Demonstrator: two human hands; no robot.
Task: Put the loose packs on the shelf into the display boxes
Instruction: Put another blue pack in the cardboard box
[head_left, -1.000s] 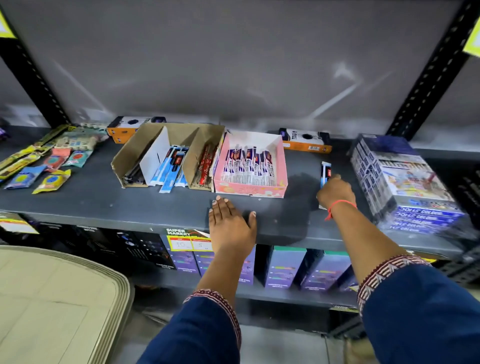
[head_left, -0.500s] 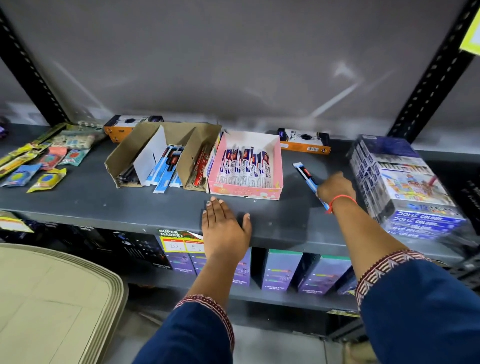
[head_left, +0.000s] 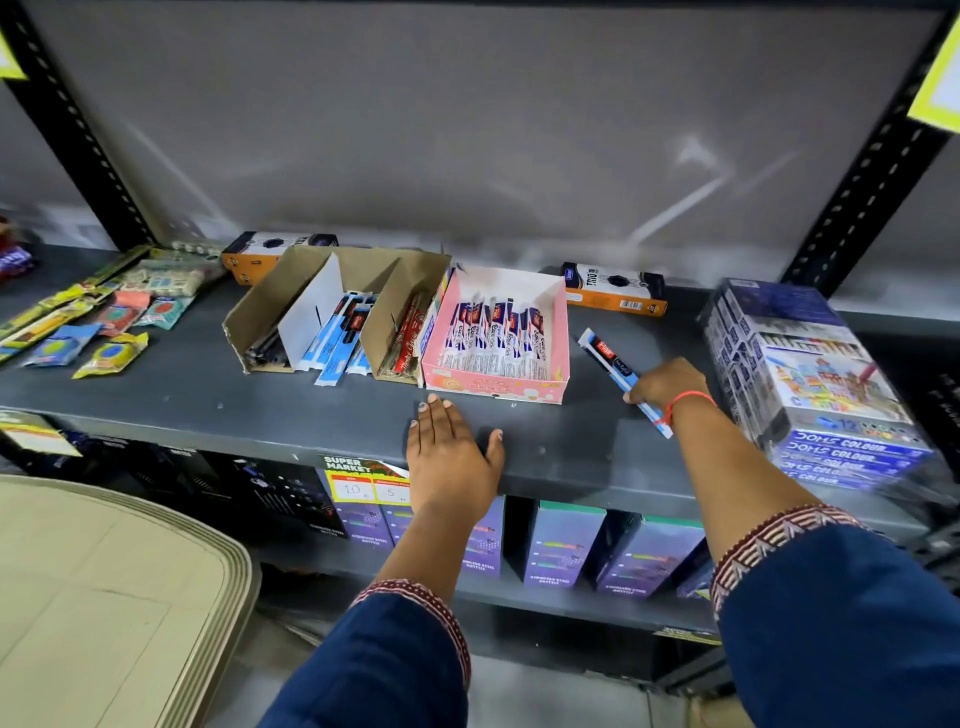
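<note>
My right hand (head_left: 667, 384) grips a long blue-and-white pen pack (head_left: 613, 366), lifted and slanting up-left, just right of the pink display box (head_left: 496, 384) that holds several glue sticks. My left hand (head_left: 452, 452) lies flat, fingers apart, on the shelf's front edge below the pink box. To the left, a brown cardboard display box (head_left: 260, 317) with a white divider holds blue pen packs (head_left: 337, 338) and red packs (head_left: 408, 338); some blue packs stick out of its front.
The grey shelf (head_left: 208, 395) carries loose sachets (head_left: 111, 353) at far left, two orange-black boxes (head_left: 615, 293) at the back, and a wrapped stack of colour boxes (head_left: 815, 374) at right. A beige stool top (head_left: 104, 597) stands lower left. Purple boxes fill the shelf below.
My right hand has picked the blue pen pack up off the shelf and tilted it towards the left. My left hand has stayed flat on the shelf edge.
</note>
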